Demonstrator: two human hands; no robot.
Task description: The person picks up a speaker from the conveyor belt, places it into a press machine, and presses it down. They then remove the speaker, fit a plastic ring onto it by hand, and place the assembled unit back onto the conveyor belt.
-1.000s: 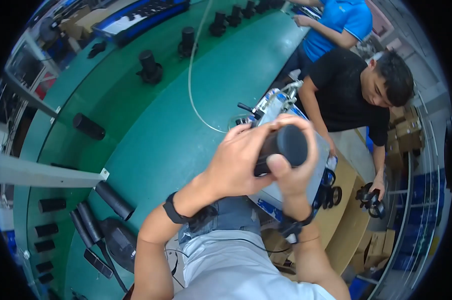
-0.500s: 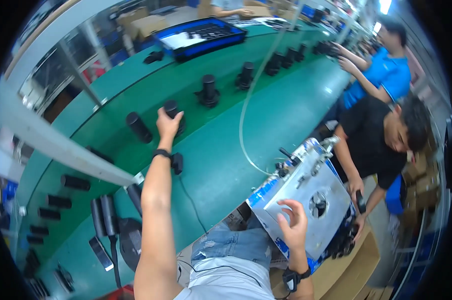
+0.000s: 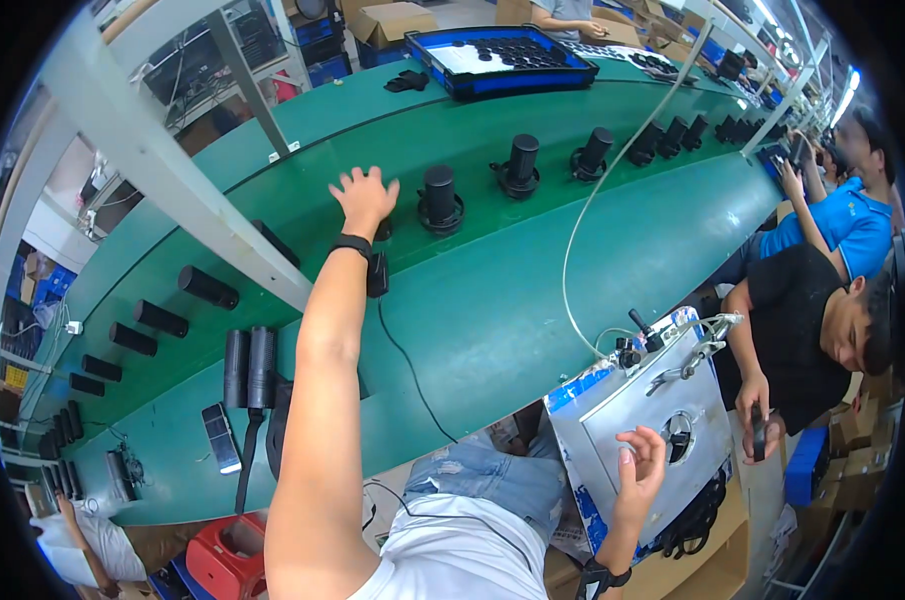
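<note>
My left hand point(image 3: 365, 198) reaches out over the green conveyor belt point(image 3: 323, 190) with its fingers spread and nothing in them. A dark object point(image 3: 384, 230) is mostly hidden behind this hand and wrist; I cannot make out its kind or whether I touch it. To its right, a black cylinder in a round base point(image 3: 440, 195) stands upright on the belt. My right hand point(image 3: 641, 462) hovers above a metal fixture plate point(image 3: 613, 430), fingers loosely curled and apart, holding nothing. A round opening point(image 3: 679, 432) in the plate lies just right of that hand.
Several black cylinders point(image 3: 209, 286) lie along the belt at left; more stand in bases farther right. A white post point(image 3: 183, 170) and a pale hose point(image 3: 573, 240) cross the workspace. A phone point(image 3: 221, 436) rests at left. A co-worker in black point(image 3: 788, 340) holds a dark ring-shaped part.
My left hand has come off a black cylinder, its fingers now spread wide. The right hand stays empty by the fixture. The whole view has shifted, with more of the left side showing.
</note>
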